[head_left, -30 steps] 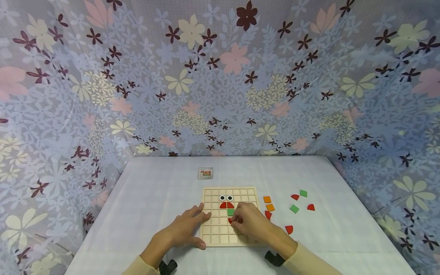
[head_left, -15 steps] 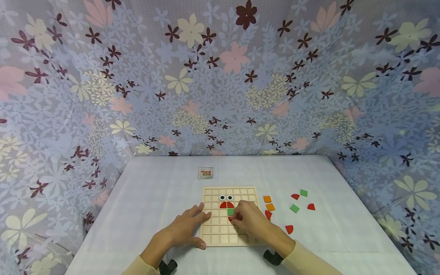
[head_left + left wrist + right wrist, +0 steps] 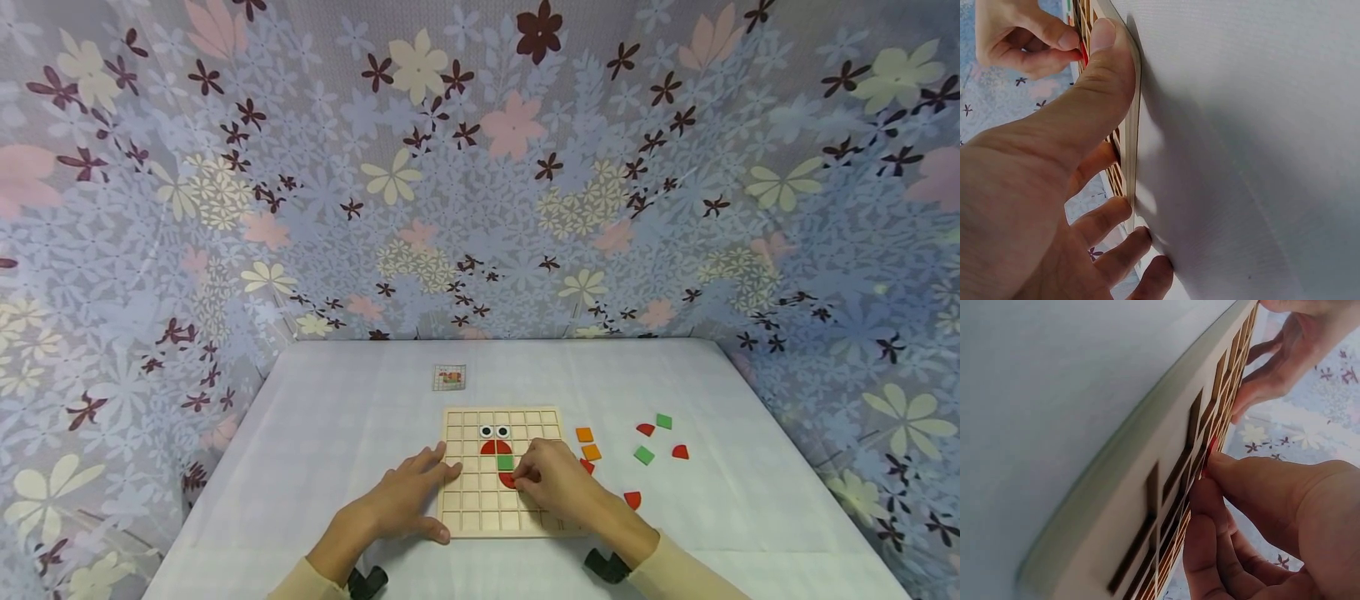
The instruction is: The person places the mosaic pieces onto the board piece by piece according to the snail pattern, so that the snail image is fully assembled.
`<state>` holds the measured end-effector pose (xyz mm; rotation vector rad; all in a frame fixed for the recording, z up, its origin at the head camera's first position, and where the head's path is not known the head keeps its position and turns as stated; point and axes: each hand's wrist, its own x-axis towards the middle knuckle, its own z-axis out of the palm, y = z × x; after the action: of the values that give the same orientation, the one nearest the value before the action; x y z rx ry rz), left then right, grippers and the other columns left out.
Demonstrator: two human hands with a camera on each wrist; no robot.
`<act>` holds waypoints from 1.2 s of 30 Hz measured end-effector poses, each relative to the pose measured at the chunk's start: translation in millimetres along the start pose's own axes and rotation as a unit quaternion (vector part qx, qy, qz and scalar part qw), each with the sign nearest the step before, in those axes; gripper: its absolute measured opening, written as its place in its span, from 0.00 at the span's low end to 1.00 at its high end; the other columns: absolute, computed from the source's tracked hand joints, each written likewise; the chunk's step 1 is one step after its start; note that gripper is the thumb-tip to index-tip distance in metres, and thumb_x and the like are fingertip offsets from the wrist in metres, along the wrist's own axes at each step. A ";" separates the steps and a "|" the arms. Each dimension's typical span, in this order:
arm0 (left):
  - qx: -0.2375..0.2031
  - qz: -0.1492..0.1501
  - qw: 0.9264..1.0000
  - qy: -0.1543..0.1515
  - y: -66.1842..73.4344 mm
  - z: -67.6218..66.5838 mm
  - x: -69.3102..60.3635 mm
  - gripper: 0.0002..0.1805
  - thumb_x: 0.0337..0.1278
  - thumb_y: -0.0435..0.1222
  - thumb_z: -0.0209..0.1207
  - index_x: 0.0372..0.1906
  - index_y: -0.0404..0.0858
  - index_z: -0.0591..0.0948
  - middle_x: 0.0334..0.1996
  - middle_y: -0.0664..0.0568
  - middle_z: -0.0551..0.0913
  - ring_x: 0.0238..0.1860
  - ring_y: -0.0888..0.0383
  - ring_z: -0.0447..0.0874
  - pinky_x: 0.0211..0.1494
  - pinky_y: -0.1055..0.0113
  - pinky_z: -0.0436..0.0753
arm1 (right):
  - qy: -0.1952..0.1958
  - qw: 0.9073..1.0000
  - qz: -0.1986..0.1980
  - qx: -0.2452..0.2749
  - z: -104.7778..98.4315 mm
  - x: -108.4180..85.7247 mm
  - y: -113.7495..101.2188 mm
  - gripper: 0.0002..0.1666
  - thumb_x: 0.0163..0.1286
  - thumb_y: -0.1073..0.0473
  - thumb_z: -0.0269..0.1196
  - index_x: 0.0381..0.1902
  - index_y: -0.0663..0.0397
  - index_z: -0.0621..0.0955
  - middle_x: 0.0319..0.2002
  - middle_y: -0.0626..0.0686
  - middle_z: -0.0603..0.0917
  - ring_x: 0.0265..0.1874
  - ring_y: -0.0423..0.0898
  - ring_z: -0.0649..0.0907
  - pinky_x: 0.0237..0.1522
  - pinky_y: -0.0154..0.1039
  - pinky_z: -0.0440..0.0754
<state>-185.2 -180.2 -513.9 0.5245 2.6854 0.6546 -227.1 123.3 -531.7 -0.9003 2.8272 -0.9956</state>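
A gridded wooden board (image 3: pixel 471 502) lies flat; the left hand (image 3: pixel 405 496) rests spread at its left edge. In the left wrist view, the left thumb (image 3: pixel 1102 37) lies on the board's rim. The right hand (image 3: pixel 561 482), its fingers bent, pinches a red quarter-round piece (image 3: pixel 506 481) at a cell below a green square (image 3: pixel 505 462). In the right wrist view the right thumb and index finger meet at that red piece (image 3: pixel 1211 450), partly covered. Above the green square sit two red pieces (image 3: pixel 496 448) and two eye pieces (image 3: pixel 494 432).
Right of the board lie orange squares (image 3: pixel 584 435), green squares (image 3: pixel 643 455) and several red pieces (image 3: pixel 679 452), one partly behind the right hand. A small picture card (image 3: pixel 449 377) lies behind the board. A flowered curtain (image 3: pixel 480 250) hangs beyond the table.
The right hand has shifted slightly right, so more of the red piece below the green square shows. The left hand has stayed in place.
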 end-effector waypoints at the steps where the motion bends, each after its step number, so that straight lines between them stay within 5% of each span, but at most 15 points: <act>1: 0.001 0.001 1.000 0.001 -0.1 0.1 -0.1 0.58 0.53 0.51 0.88 0.89 0.46 0.75 0.97 0.38 0.57 0.94 0.26 0.59 0.84 0.13 0.66 | -0.001 1.000 0.001 -0.001 -1.5 -1.1 0.4 0.05 0.71 0.69 0.81 0.37 0.55 0.97 0.35 0.44 0.87 0.36 0.34 0.81 0.38 0.30 0.83; 12: -0.002 0.002 1.000 0.002 -0.2 -0.5 -0.8 0.58 0.53 0.51 0.88 0.89 0.46 0.75 0.97 0.38 0.57 0.94 0.26 0.59 0.84 0.13 0.66 | 0.013 0.998 0.053 -0.008 -23.0 -19.4 16.6 0.06 0.73 0.64 0.82 0.38 0.46 0.96 0.36 0.41 0.87 0.33 0.30 0.79 0.35 0.29 0.81; 18: -0.004 0.001 1.000 0.000 0.6 -1.4 -1.4 0.58 0.53 0.51 0.87 0.89 0.46 0.75 0.97 0.39 0.57 0.94 0.27 0.58 0.84 0.12 0.66 | 0.035 0.996 0.084 -0.017 -39.2 -29.2 33.0 0.04 0.73 0.63 0.83 0.42 0.50 0.96 0.37 0.42 0.90 0.33 0.32 0.82 0.35 0.30 0.82; 36: -0.004 0.001 1.000 0.003 1.1 0.0 -1.7 0.58 0.52 0.50 0.88 0.89 0.46 0.75 0.96 0.39 0.58 0.94 0.27 0.59 0.84 0.13 0.66 | 0.076 0.974 0.206 -0.062 -82.3 -57.5 90.8 0.20 0.72 0.60 0.84 0.59 0.57 0.94 0.52 0.57 0.93 0.37 0.43 0.85 0.32 0.34 0.81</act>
<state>-183.4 -180.0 -513.0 0.5236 2.6874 0.6673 -241.8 257.8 -528.5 -0.2225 3.0428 -0.8692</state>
